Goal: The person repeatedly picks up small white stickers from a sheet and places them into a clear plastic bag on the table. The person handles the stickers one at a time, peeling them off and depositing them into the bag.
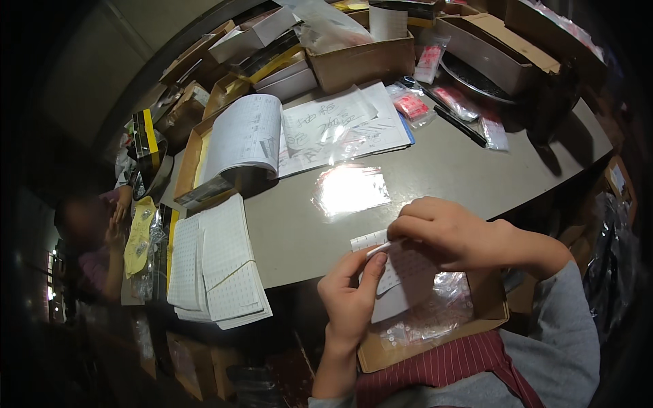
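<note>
My left hand pinches the near left edge of a white sheet printed in a grid, like a label sheet, between thumb and fingers. With fingers bent together, my right hand grips the sheet's upper edge, where the paper curls. Its fingertips are partly hidden, so anything small between them cannot be made out. Below the sheet, an open cardboard box at my lap contains clear plastic bags with small round white spots. On the table just beyond my hands lies a glare-lit pile of clear plastic bags.
A stack of gridded sheets with a band lies at the table's left. Behind are an open notebook, papers, a black pen, red-and-white packets and cardboard boxes. Another person sits at far left.
</note>
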`<state>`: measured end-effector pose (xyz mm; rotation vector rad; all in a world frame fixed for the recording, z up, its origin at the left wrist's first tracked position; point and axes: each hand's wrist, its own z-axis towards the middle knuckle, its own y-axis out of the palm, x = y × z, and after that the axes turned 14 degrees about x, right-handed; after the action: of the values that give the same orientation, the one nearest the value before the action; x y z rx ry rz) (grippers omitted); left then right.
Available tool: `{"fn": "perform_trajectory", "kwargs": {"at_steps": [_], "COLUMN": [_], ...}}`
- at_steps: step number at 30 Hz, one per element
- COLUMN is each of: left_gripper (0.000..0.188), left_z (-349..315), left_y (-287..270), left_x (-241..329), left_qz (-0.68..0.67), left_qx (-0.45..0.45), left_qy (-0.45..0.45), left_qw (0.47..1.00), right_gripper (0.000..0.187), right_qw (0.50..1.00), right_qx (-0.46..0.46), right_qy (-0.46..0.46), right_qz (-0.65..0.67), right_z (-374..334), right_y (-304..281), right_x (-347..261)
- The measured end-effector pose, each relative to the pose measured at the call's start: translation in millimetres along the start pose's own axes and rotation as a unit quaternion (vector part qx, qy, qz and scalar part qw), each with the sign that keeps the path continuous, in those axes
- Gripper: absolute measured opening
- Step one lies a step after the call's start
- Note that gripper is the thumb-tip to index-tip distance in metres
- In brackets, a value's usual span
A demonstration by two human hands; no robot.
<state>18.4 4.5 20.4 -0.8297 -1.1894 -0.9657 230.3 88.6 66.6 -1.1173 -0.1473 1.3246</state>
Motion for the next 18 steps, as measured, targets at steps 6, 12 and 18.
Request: {"fn": "perform_trajectory", "kwargs": {"at_steps": [6,12,18], "left_gripper": [0.014,0.013,0.014], "left_z": [5,5,6], "left_y": [-1,4,1], "left_x": [-1,-4,-6], "left_qz": [-0.005,-0.016,-0.025], "left_qx": [-0.014,0.006,0.028], "left_qy": [0.025,0.025,0.009], "left_qw": [1.0,1.0,0.999], "right_gripper": [0.04,0.027,0.024], "right_qw": [0.99,0.99,0.987], "right_qx": [-0.033,0.017,0.007], "right_qy": [0.077,0.068,0.098], "right_qz": [0.11,0.125,0.126], "right_z": [-5,-3,-7], "right_y": [-4,0,0], "right_x": [13,12,15]}}
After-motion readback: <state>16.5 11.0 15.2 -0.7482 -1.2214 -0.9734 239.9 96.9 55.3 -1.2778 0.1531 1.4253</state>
